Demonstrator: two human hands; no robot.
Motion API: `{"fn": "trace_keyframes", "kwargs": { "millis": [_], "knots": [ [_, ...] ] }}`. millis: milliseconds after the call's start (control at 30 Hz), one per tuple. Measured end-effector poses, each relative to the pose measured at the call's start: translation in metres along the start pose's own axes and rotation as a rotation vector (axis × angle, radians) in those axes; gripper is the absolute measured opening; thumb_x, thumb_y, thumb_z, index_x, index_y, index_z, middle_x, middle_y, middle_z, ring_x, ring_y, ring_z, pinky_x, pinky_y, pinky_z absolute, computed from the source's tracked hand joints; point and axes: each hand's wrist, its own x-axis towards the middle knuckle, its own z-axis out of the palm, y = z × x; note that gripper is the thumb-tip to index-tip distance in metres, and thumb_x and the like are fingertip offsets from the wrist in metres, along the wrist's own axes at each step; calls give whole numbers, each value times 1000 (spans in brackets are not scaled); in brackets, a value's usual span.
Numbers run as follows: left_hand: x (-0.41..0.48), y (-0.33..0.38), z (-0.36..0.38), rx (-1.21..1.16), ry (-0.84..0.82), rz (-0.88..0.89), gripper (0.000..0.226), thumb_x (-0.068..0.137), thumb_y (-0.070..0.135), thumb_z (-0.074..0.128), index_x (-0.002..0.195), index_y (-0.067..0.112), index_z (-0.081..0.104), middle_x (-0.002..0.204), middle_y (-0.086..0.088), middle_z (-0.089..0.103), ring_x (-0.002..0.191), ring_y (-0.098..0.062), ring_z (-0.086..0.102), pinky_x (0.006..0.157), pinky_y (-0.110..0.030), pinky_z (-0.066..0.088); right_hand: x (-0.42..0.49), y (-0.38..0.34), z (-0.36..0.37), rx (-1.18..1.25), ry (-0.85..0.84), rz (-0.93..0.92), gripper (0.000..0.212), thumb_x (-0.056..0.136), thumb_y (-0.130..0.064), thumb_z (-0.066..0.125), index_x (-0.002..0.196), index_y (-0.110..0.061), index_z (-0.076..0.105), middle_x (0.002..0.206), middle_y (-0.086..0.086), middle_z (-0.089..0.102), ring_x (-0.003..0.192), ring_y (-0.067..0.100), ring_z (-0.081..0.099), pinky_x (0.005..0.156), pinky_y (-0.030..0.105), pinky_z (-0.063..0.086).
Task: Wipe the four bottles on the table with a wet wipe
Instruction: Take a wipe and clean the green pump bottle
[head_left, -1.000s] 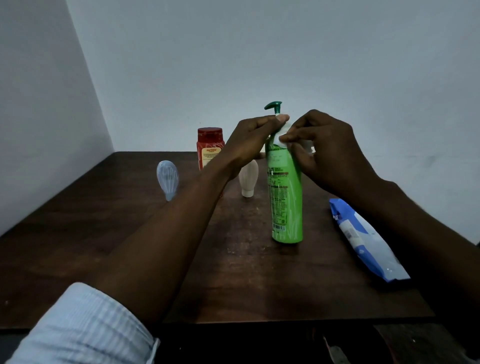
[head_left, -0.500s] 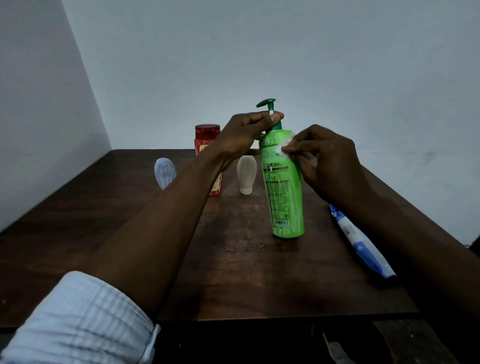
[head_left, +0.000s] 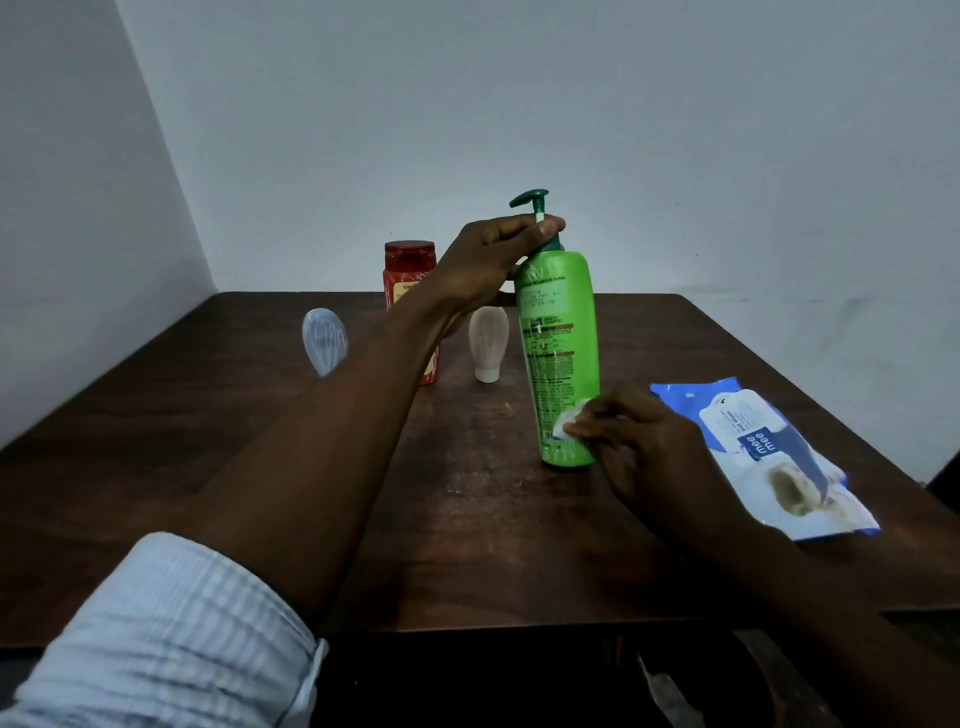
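Down the green pump bottle (head_left: 558, 338) the right hand (head_left: 644, 452) has slid, from shoulder to near the base, fingers pinched shut on the wet wipe (head_left: 569, 423) and pressing it against the label. At the bottle's neck the left hand (head_left: 483, 265) is closed around the collar, likely steadying it. Left of it wait a red jar (head_left: 408, 280), a cream bottle (head_left: 488, 343) and a pale blue bottle (head_left: 324, 338); the wipes pack (head_left: 763, 452) lies to its right.
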Motion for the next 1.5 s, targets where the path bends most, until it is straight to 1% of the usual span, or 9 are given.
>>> {"fn": "trace_keyframes", "kwargs": {
  "millis": [267,433,500,600,767,933,1200,1367,1500],
  "knots": [
    [3,-3,-1,46,52,22,28,97,39,63,116,21,74,99,2,71,82,-8,69,65,-26,57,-21,-4,-5,-59,-86,-63,44,80,-13,44,111,-13,75,116,2,64,98,16,65,82,23,52],
    [3,-2,-6,108,100,-3,30,94,38,67,109,14,76,89,2,68,70,-7,65,60,-28,57,-16,-5,2,63,-258,107,12,88,-23,74,98,-18,71,77,0,68,56,17,52,48,29,37],
    [2,0,-11,116,112,-23,28,91,39,71,106,16,78,87,5,70,70,-7,67,60,-29,57,-8,-5,4,15,-122,17,21,82,-2,76,101,-11,77,92,-4,70,73,7,64,66,17,53],
    [0,3,-18,122,98,-55,25,88,39,74,102,18,79,88,5,73,68,-6,69,59,-29,57,1,-6,7,-1,-44,-91,28,77,5,71,101,-7,80,103,7,71,93,10,65,91,4,43],
    [-2,7,-21,116,64,-68,24,86,37,77,97,16,80,86,5,73,65,-8,68,61,-28,57,41,-8,2,79,24,-46,25,84,-4,65,104,-8,79,104,9,70,93,19,68,84,23,54],
    [-4,6,-23,118,54,-58,20,85,40,77,92,21,80,84,9,74,67,-7,68,64,-30,58,85,-6,-7,107,122,-60,25,86,5,68,104,-9,79,102,7,69,92,10,65,80,20,55],
    [-12,3,-32,27,-33,-84,28,96,39,64,118,27,74,111,9,74,87,-12,70,68,-29,58,129,0,-9,153,222,-24,18,86,0,69,97,-11,78,98,3,70,87,12,68,69,28,58],
    [-13,-2,-34,-15,-55,-86,29,97,38,61,123,29,71,117,8,71,85,-11,71,67,-27,56,133,-3,-3,180,232,-40,23,87,5,66,98,-11,78,100,4,71,91,13,68,73,21,56],
    [-11,-2,-34,-29,-67,-83,27,98,36,61,123,30,70,115,8,72,80,-8,72,65,-26,56,131,-2,0,105,224,-108,27,88,4,62,104,-11,78,104,4,70,99,19,66,81,35,55]
  ]
}}
